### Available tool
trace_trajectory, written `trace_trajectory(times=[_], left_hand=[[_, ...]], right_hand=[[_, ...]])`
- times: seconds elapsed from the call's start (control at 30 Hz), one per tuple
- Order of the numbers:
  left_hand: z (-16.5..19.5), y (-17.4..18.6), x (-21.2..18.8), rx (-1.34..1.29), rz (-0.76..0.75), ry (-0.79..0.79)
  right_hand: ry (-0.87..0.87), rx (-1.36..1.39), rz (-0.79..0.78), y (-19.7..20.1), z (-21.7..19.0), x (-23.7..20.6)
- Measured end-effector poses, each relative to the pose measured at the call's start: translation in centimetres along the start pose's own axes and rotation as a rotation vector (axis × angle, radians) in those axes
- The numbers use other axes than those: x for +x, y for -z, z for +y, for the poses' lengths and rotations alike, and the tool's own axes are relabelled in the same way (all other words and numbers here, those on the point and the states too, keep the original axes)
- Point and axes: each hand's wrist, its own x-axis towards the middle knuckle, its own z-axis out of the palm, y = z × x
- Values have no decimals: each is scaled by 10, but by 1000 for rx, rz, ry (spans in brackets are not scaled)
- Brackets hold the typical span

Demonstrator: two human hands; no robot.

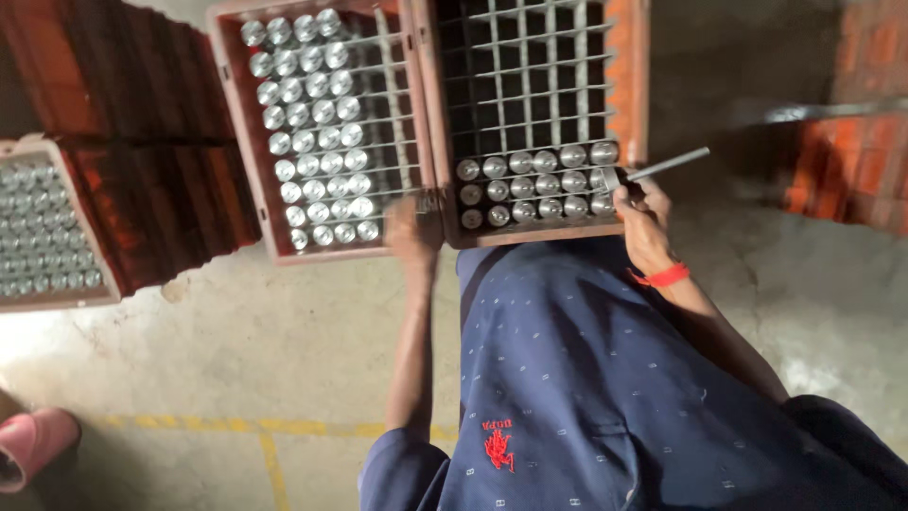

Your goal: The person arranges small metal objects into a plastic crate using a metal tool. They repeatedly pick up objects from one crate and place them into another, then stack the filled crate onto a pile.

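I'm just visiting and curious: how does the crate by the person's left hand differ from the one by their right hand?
The left crate has most grid cells filled with shiny metal cylinders; the right crate holds only about three rows at its near end. The left hand rests at the left crate's corner; the right hand holds a metal rod over the right crate. Both are reddish, with wire grids.

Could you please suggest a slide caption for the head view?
Right hand holds a thin metal rod over a red gridded crate of shiny metal cylinders.

The person wears a dark navy short-sleeved shirt [586, 378] dotted with small pale marks, with a small red embroidered emblem [498, 445] low on the front. A red band [662, 276] circles the right wrist. Both hands are bare.
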Motion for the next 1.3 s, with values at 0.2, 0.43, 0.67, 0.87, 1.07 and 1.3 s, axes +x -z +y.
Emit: trace_trajectory(times=[0.2,0.43,0.67,0.87,1.07,1.3], left_hand=[[-77,35,16,393,-63,302],[-75,86,29,160,-37,147],[-27,85,46,-993,-49,530],[55,-9,14,-763,-290,307],[109,-19,-2,-419,-543,293],[108,-29,-6,-643,-872,280]], right_hand=[[-64,-186,-92,-45,2,-1],[-76,-236,-182,-60,7,-8],[-182,-247,-198,-75,6,-15],[13,-235,-359,-118,-27,-3],[202,-366,-436,-114,-49,-8],[45,-297,-677,-68,-26,9]])
